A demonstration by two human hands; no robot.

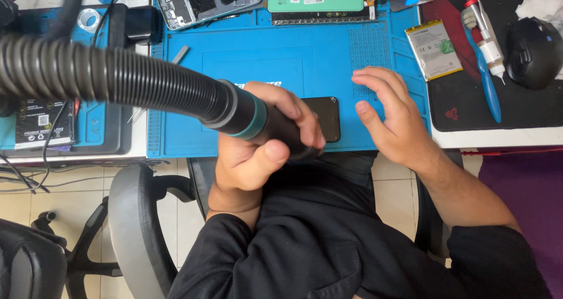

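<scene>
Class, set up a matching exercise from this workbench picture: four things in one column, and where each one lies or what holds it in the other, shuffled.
Things
1. ribbed hose
2. dark phone
3. flat battery
4. black mouse

Places
A. far right, on the dark pad
B. gripped in the left hand
C. right of the blue mat, off it
D. on the mat's near edge, between both hands

Pairs: 1-B, 2-D, 3-C, 4-A

Blue mat [275, 64] on desk [498, 137]; phone [325, 118]

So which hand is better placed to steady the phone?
Probably the right hand: it lies open on the mat beside the phone, while the left hand grips the hose.
</scene>
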